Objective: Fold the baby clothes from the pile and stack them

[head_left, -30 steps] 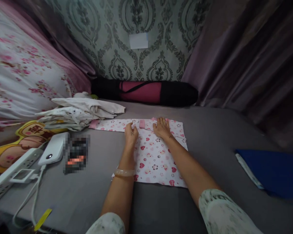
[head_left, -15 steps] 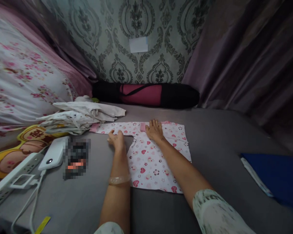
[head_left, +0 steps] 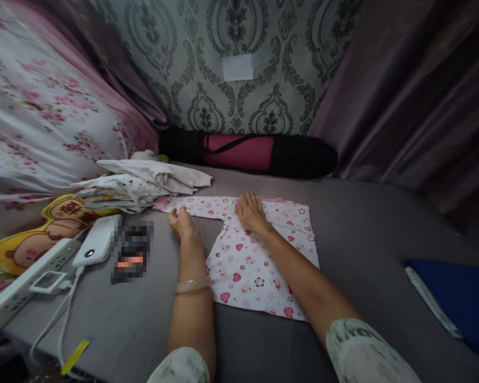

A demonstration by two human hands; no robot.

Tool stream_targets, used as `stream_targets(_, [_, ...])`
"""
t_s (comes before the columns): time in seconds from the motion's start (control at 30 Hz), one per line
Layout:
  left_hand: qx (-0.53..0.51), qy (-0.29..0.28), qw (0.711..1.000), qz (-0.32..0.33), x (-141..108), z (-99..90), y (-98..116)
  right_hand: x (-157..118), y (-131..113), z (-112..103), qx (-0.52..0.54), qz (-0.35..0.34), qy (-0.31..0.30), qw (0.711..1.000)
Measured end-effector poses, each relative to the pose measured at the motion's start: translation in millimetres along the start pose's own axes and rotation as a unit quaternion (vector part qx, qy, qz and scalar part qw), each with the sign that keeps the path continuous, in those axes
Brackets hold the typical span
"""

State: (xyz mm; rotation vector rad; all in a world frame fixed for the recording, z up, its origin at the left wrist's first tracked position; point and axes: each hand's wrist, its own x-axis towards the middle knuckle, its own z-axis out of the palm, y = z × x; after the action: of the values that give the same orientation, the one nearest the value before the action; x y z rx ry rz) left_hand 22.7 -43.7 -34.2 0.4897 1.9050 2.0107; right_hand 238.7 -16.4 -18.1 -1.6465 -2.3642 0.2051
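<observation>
A small white garment [head_left: 259, 266] with pink hearts and flowers lies flat on the grey sheet, one sleeve stretched out to the left and ending in a pink cuff [head_left: 160, 203]. My left hand [head_left: 181, 222] is at the lower edge of that sleeve near the cuff, its fingers curled; whether cloth is pinched between them is too small to tell. Flat on the upper part of the garment rests my right hand [head_left: 252, 211], fingers spread and pointing away from me, partly covering the pink trim.
Crumpled white clothes [head_left: 143, 183] lie at the back left, near a yellow cushion [head_left: 27, 247]. A power bank [head_left: 99, 242] and power strip [head_left: 43, 279] are left. A black-and-pink bag [head_left: 243, 153] lines the wall; blue cloth [head_left: 455, 298] lies right.
My left hand has moved left along the sleeve toward the pink cuff. My right hand stays on the garment and now covers more of the pink trim. The view has shifted slightly.
</observation>
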Motion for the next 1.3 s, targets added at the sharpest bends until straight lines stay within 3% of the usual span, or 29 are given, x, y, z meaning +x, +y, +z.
stream_targets(0.1, [-0.019,0.067,0.994,-0.079,-2,0.4,5,-1,-6,5,-0.007,-0.016,-0.041,0.999])
stream_targets(0.33, [-0.055,0.064,0.99,-0.114,1,-1.1,13,7,-11,-2,-0.008,-0.004,-0.065,0.998])
stream_targets(0.43, [-0.13,0.022,0.983,-0.127,-5,2.6,21,8,-23,0,-0.006,-0.015,-0.03,0.999])
stream_targets(0.53, [-0.156,-0.097,0.976,-0.12,-20,12.1,29,9,-33,8,0.006,-0.024,-0.02,0.999])
stream_targets(0.7, [-0.075,-0.343,0.936,-0.023,-71,37.7,38,11,-19,-3,0.074,-0.04,-0.041,0.996])
stream_targets(0.83, [0.091,-0.458,0.87,0.157,-115,53.1,34,-9,17,-22,0.055,-0.011,-0.012,0.998])
stream_targets(0.93, [0.267,-0.458,0.802,0.274,-131,56.5,22,-29,40,-24,0.005,0.039,-0.016,0.999])
stream_targets(1.07, [0.403,-0.457,0.735,0.297,-132,54.7,8,-44,55,-17,-0.029,0.063,-0.024,0.997])
stream_targets(1.17, [0.423,-0.464,0.715,0.308,-129,52.8,5,-48,65,-16,-0.046,0.092,-0.003,0.995])
stream_targets(1.3, [0.425,-0.463,0.71,0.317,-129,51.0,8,-56,85,-24,-0.072,0.17,0.005,0.983])
